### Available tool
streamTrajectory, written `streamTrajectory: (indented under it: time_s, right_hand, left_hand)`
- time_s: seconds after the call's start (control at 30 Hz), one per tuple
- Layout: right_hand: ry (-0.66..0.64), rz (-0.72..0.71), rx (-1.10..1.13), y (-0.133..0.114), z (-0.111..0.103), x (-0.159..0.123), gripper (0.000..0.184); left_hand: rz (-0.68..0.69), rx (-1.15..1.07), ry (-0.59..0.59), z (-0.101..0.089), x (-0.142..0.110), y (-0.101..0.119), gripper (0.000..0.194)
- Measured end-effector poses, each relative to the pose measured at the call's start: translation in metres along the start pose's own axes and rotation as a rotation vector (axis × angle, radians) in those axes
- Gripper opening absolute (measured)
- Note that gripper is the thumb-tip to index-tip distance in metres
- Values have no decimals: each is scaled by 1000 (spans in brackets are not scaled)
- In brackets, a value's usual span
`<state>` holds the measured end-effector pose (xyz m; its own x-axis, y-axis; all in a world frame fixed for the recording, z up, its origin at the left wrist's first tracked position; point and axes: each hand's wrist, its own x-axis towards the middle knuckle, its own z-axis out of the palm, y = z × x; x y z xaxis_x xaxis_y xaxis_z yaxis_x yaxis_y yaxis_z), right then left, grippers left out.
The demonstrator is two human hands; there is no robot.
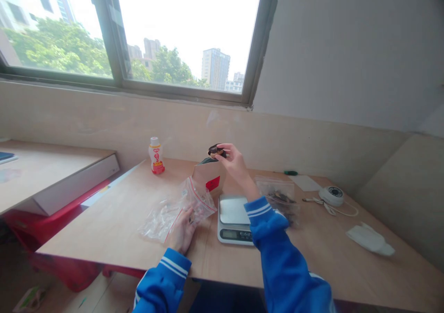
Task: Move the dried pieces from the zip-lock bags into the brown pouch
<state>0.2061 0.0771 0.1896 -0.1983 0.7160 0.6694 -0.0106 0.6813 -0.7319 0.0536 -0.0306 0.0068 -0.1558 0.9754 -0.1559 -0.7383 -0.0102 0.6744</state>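
Near the far left corner of the worktop (104, 227) stood a white, red and yellow bottle (156, 156); its label carried red marks that I could not make out as a name. Closer to the near edge, my left hand (183, 229) was grasping a crumpled clear zip bag (157, 220), whose red-striped top lay across the front of a pale paper bag (200, 176). The red label (212, 184) on that bag was too small to read

Up and to the right of my left hand, just over the paper bag's mouth, was the dark brown piece (215, 151), pinched between thumb and fingers of my right hand (235, 162). It pointed leftward from my fingertips, its long axis running roughly side to side, so my right hand was far the nearer

Below my right forearm sat a silver scale (233, 211), its display figures and button markings unreadable to me. Just right of it lay a zip bag of dark pieces (281, 197). Along the far edge were a green-handled tool (290, 173) and a white sheet (305, 183), then a white dome-shaped device (330, 194) with its cable, and toward the right edge a white cloth (369, 239)
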Motion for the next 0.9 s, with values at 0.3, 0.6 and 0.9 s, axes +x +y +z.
streamTrajectory:
  time_s: [0.3, 0.6, 0.9]
  right_hand:
    - [-238, -83, -283, 23, 3, -5, 19]
    - [-45, -190, -343, 0, 3, -28, 25]
    - [-559, 259, -266, 23, 18, -75, 29]
  left_hand:
    - [11, -18, 35, 5, -2, 2, 34]
    - [3, 24, -23, 3, -1, 1, 37]
    - [-26, -75, -91, 10, -7, 8, 38]
